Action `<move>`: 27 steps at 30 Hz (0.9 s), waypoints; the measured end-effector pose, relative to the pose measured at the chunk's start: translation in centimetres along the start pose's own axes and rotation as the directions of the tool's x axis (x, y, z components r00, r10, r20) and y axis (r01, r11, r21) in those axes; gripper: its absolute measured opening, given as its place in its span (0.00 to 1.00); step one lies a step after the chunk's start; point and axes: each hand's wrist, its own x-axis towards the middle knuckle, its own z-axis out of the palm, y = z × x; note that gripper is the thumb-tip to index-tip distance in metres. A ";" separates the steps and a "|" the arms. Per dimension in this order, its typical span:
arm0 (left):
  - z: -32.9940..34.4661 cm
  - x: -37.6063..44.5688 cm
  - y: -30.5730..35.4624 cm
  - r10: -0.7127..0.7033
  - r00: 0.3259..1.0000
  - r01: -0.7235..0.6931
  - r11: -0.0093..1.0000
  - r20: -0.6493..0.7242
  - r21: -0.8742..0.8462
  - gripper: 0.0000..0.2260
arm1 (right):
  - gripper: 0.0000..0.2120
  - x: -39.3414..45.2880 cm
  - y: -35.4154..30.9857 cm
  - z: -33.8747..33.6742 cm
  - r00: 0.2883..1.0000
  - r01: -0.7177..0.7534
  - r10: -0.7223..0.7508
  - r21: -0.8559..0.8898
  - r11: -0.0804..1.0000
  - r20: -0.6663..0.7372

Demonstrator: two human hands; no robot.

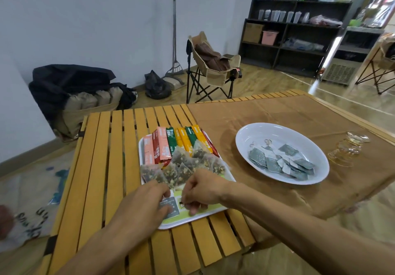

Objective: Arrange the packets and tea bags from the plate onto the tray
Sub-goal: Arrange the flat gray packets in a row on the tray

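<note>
Packets on tray

Slatted wooden table, smooth and warm yellow; matt brown cloth, creased. Glossy white plate, smooth white tray. Shiny stick packets, sheer mesh tea bags, clear glass cups.

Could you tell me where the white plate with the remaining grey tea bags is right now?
In the head view, the white plate sits right of the tray, on the brown cloth, with the glass cups just beyond its right edge.
</note>
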 end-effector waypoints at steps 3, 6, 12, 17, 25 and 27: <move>0.4 0.0 0.0 0.001 1.000 -0.001 1.000 0.009 -0.007 0.10 | 0.06 -0.5 1.1 -1.5 1.000 0.000 0.000 0.007 1.000 -0.029; 0.6 0.1 -0.1 -0.003 1.000 0.003 0.999 0.014 -0.032 0.11 | 0.05 -1.0 2.2 -4.0 0.994 -0.028 0.030 0.018 0.999 -0.110; 1.1 0.8 -0.9 0.041 0.999 -0.034 0.983 0.034 -0.179 0.11 | 0.08 -2.3 5.5 -9.6 0.898 -0.146 0.138 0.014 0.989 -0.417; 1.6 1.4 -1.3 0.110 0.993 -0.097 0.964 0.039 -0.249 0.10 | 0.12 -2.9 7.3 -13.5 0.780 -0.238 0.231 0.065 0.969 -0.581; 1.8 1.5 -1.4 0.102 0.993 -0.117 0.955 -0.066 -0.274 0.09 | 0.09 -3.2 9.3 -14.5 0.702 -0.375 0.206 -0.107 0.921 -0.682; 2.0 1.4 -1.3 0.088 0.990 -0.114 0.959 -0.110 -0.261 0.08 | 0.10 -3.1 8.8 -13.6 0.691 -0.322 0.097 -0.185 0.929 -0.717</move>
